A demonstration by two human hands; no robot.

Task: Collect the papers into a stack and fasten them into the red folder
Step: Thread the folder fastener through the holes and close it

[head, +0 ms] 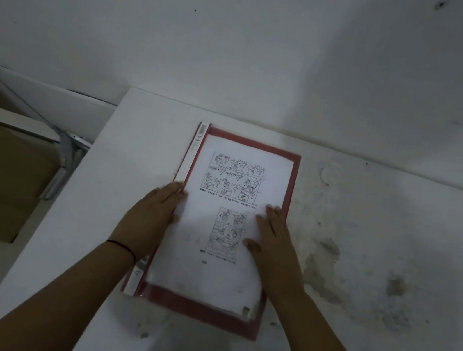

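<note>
Fingers (173,193) of the left hand (149,217) lie straight and close together, flat on the white spine strip of the red folder (290,185). Right hand (272,243) presses flat too, fingers slightly apart, on the papers (221,281) stacked inside the folder, which lies on the white table (378,261).

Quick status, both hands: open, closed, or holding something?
Left hand: open, fingers straight, resting on the left edge of the papers and red folder.
Right hand: open, flat on the papers' right side.
</note>
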